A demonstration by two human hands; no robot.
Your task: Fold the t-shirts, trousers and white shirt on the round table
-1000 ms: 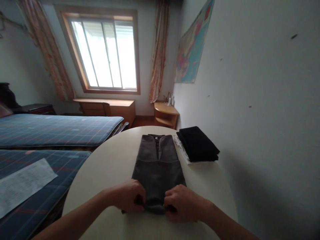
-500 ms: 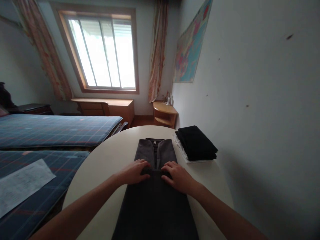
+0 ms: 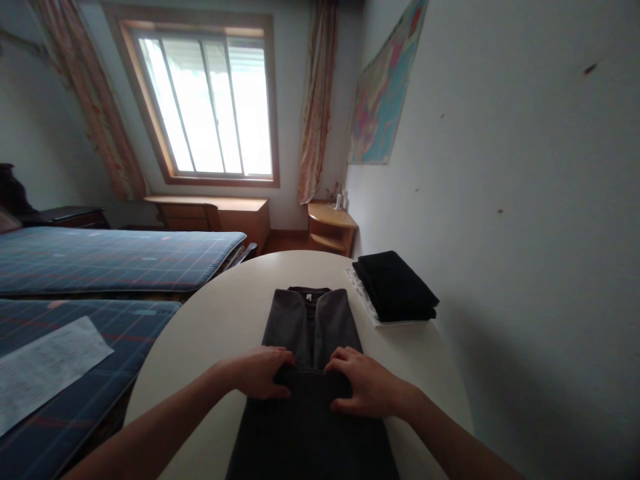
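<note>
A dark grey garment (image 3: 320, 433) lies lengthwise on the round cream table (image 3: 220, 320), its neckline with a small white label at the far end. Its sides are folded inward, and a folded edge runs across its middle. My left hand (image 3: 263, 372) is closed on the left part of that edge, thumb on the near side and fingers on the far side. On the right part, my right hand (image 3: 367, 380) grips the same edge in a like way. What lies under the fingers is hidden.
Right of the garment is a stack of folded black cloth (image 3: 395, 283) over a white patterned piece, near the wall (image 3: 525, 300). Left of the table stand beds with blue plaid mattresses (image 3: 120, 260), a paper sheet (image 3: 55, 367) on the nearer one. A desk (image 3: 240, 205) is under the window.
Both hands have moved toward me, holding the folded edge. The whole garment has slid slightly nearer, its neckline now farther from the table's far rim.
</note>
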